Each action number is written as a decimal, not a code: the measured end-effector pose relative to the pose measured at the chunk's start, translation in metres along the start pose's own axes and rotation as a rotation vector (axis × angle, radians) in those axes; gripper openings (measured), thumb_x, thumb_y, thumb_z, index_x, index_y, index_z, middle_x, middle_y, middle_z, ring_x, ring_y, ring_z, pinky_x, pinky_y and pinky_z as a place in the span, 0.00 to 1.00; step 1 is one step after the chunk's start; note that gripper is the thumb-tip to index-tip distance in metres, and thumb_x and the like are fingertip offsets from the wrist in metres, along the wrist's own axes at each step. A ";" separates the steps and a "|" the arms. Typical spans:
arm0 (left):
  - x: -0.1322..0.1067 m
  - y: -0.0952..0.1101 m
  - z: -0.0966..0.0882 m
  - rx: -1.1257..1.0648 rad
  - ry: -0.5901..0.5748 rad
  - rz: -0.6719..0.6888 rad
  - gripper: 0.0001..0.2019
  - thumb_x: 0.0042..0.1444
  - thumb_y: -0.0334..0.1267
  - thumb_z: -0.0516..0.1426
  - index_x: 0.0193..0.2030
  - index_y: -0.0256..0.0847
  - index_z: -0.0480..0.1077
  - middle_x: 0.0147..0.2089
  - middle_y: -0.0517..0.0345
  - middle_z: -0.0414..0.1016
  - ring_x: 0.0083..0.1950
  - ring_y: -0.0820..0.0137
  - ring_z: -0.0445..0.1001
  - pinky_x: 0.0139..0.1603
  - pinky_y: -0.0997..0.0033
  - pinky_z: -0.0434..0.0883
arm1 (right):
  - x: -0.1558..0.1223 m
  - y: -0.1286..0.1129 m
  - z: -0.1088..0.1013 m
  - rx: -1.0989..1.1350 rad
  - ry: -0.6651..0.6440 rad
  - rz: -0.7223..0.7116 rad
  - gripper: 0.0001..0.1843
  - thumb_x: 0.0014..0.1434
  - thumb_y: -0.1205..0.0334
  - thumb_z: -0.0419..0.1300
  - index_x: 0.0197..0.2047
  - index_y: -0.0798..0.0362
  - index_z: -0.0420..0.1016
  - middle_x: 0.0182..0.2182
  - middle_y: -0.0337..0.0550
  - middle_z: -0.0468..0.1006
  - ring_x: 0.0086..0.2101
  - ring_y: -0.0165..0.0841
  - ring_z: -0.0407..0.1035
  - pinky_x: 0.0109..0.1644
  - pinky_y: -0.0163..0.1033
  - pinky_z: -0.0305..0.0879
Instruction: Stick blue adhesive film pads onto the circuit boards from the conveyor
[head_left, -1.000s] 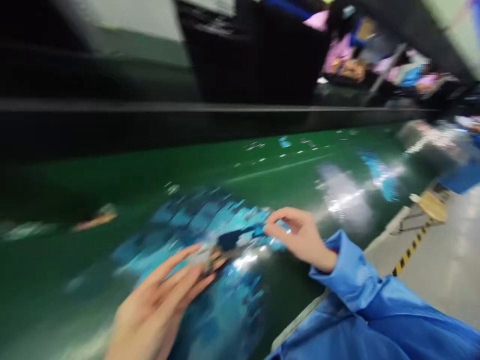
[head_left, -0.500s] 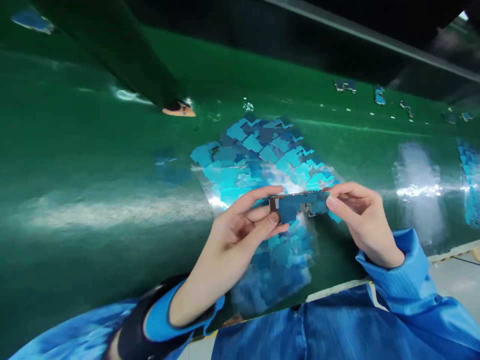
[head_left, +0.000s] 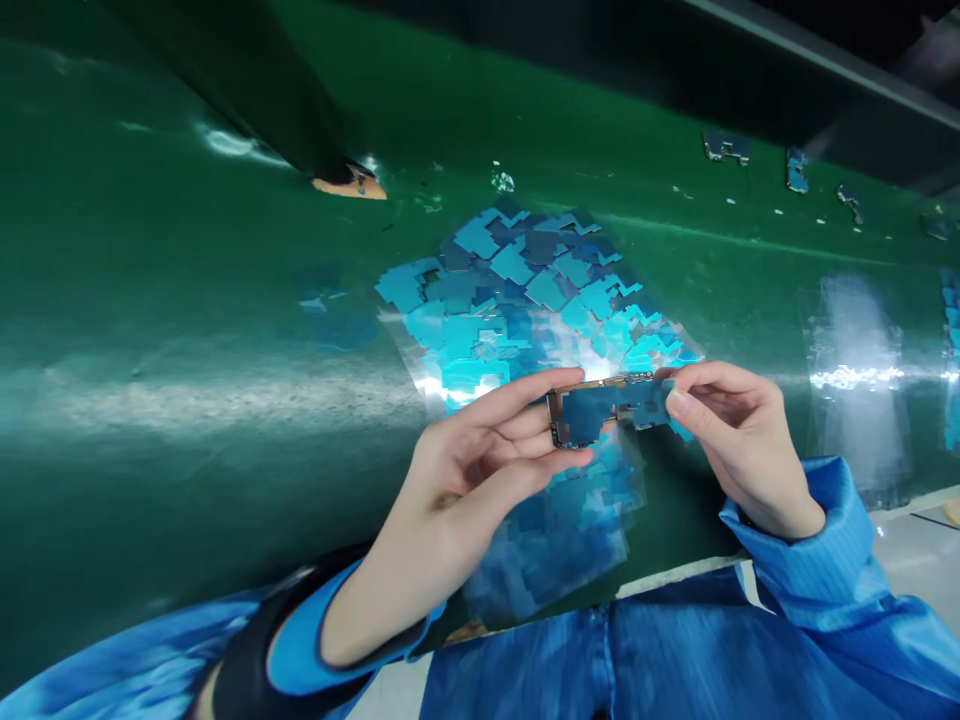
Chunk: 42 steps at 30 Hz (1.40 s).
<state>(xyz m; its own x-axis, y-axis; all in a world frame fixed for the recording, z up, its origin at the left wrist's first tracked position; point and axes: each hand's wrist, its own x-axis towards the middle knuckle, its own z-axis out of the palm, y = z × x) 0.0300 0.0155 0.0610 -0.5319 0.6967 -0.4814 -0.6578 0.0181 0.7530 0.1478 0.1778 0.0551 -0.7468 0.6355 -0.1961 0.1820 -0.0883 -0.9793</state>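
A small blue circuit board (head_left: 600, 408) with a metal edge is held between both hands above the green belt (head_left: 187, 330). My left hand (head_left: 472, 470) pinches its left end with thumb and fingers closed. My right hand (head_left: 731, 435) pinches its right end, fingers curled. Under the hands lies a clear sheet covered with several overlapping blue film pieces (head_left: 517, 300).
Small blue scraps (head_left: 726, 148) lie on the belt at the far right near a dark rail (head_left: 787, 60). A dark slanted post ends in a tan foot (head_left: 351, 184) at the upper left. Another clear sheet (head_left: 855, 370) glares at the right. Grey floor shows at bottom right.
The blurred view has swung down and settled on the belt. Both hands lifted the board from the film pile and now hold it by its ends, slightly higher than half a second ago.
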 end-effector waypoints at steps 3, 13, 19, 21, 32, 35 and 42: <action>-0.001 -0.001 0.000 0.058 0.020 0.024 0.18 0.47 0.30 0.62 0.46 0.45 0.79 0.52 0.55 0.80 0.47 0.59 0.81 0.43 0.68 0.80 | 0.000 -0.001 0.002 -0.042 0.008 -0.032 0.06 0.48 0.58 0.71 0.29 0.48 0.80 0.27 0.37 0.80 0.28 0.28 0.74 0.36 0.35 0.74; -0.002 -0.002 -0.001 0.157 0.014 0.079 0.19 0.48 0.31 0.64 0.48 0.45 0.78 0.33 0.61 0.84 0.34 0.65 0.82 0.42 0.69 0.80 | -0.004 -0.002 0.003 -0.119 0.007 -0.094 0.08 0.51 0.70 0.68 0.31 0.46 0.81 0.27 0.34 0.81 0.29 0.26 0.75 0.37 0.31 0.75; -0.003 -0.002 0.001 0.170 0.050 0.076 0.18 0.48 0.32 0.64 0.47 0.44 0.78 0.34 0.59 0.83 0.38 0.62 0.82 0.42 0.66 0.80 | -0.007 -0.004 0.005 -0.169 0.041 -0.100 0.04 0.52 0.66 0.69 0.31 0.47 0.80 0.27 0.35 0.80 0.28 0.28 0.75 0.34 0.34 0.76; -0.003 -0.001 0.002 0.170 0.050 0.076 0.17 0.48 0.32 0.64 0.47 0.45 0.78 0.34 0.59 0.84 0.37 0.63 0.82 0.43 0.66 0.80 | -0.007 -0.004 0.006 -0.178 0.041 -0.110 0.04 0.52 0.66 0.68 0.31 0.47 0.80 0.27 0.35 0.80 0.28 0.28 0.74 0.34 0.34 0.76; -0.004 -0.002 0.002 0.192 0.041 0.087 0.16 0.48 0.32 0.64 0.46 0.47 0.79 0.30 0.61 0.82 0.37 0.64 0.82 0.42 0.69 0.80 | -0.007 -0.003 0.007 -0.185 0.058 -0.111 0.03 0.53 0.64 0.68 0.31 0.46 0.80 0.28 0.36 0.80 0.30 0.30 0.75 0.36 0.36 0.77; -0.004 -0.001 0.003 0.188 0.054 0.076 0.16 0.48 0.32 0.64 0.46 0.46 0.79 0.29 0.61 0.82 0.37 0.63 0.82 0.43 0.66 0.80 | -0.007 -0.003 0.007 -0.169 0.052 -0.112 0.03 0.53 0.65 0.68 0.31 0.46 0.80 0.28 0.35 0.80 0.30 0.29 0.75 0.37 0.36 0.77; -0.005 0.000 0.004 0.197 0.113 0.029 0.17 0.45 0.33 0.65 0.45 0.44 0.79 0.28 0.59 0.81 0.38 0.59 0.82 0.44 0.61 0.80 | -0.006 -0.005 0.009 -0.205 0.061 -0.115 0.02 0.53 0.61 0.68 0.30 0.47 0.79 0.27 0.36 0.80 0.29 0.30 0.75 0.34 0.37 0.77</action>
<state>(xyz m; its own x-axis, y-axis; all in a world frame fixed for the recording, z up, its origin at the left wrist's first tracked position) 0.0351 0.0150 0.0658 -0.6128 0.6142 -0.4972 -0.5301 0.1471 0.8351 0.1459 0.1673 0.0612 -0.7308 0.6785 -0.0746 0.2290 0.1407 -0.9632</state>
